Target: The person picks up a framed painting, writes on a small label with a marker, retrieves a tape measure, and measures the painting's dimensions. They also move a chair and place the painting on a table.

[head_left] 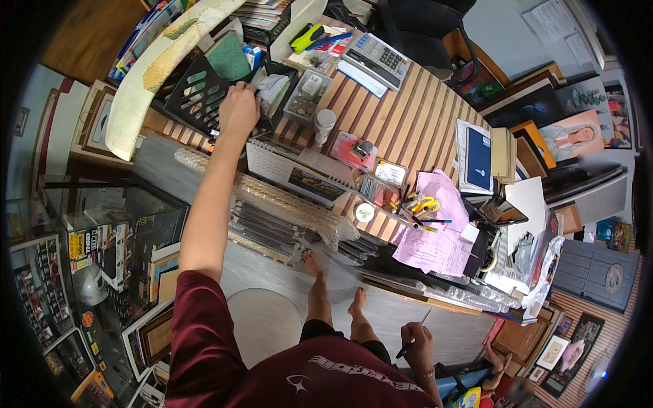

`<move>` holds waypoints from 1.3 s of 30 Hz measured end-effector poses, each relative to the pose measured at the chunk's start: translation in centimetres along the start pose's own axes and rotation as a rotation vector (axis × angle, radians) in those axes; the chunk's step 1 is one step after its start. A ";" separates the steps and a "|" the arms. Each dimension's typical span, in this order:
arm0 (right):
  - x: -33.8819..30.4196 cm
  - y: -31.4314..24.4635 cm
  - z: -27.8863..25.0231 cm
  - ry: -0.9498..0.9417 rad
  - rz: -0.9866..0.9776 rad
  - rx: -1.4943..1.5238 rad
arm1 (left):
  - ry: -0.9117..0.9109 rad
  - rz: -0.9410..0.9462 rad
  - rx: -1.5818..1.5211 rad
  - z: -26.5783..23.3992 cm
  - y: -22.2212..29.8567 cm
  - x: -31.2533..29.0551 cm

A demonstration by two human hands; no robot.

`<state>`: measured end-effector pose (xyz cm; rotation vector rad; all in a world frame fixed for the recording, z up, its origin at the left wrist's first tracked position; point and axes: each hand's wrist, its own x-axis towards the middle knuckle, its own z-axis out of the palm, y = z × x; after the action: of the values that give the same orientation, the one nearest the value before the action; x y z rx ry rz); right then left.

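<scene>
My left hand (239, 109) reaches across the desk to a black slotted file holder (197, 92) and the black box (282, 81) beside it, which has papers in it. Its fingers curl down at the box's edge; the fingertips are hidden, so what they grip cannot be made out. Low on the right, my right hand (416, 343) is closed around a slim pen-like tool (426, 315) with a thin pale end pointing up and a dark end below. Next to the box stands a clear plastic container (307, 95) of small items.
A desk calendar (299, 170) stands along the near edge. The striped desktop (415, 115) bears a calculator (374, 60), a lidded jar (324, 126), yellow scissors (426, 204) and pink papers (435, 238). Bubble wrap (292, 204) lies below the edge. Another person's legs (500, 367) show at lower right.
</scene>
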<state>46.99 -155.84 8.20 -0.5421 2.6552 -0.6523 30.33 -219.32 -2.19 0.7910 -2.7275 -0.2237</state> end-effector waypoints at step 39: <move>-0.3 0.1 1.0 0.086 0.139 0.063 | -0.110 0.529 -0.618 -5.2 18.8 -5.6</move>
<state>47.68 -156.03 7.40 -0.3147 2.7122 -0.7291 27.11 -200.89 5.71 -0.1112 -2.6022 -0.9377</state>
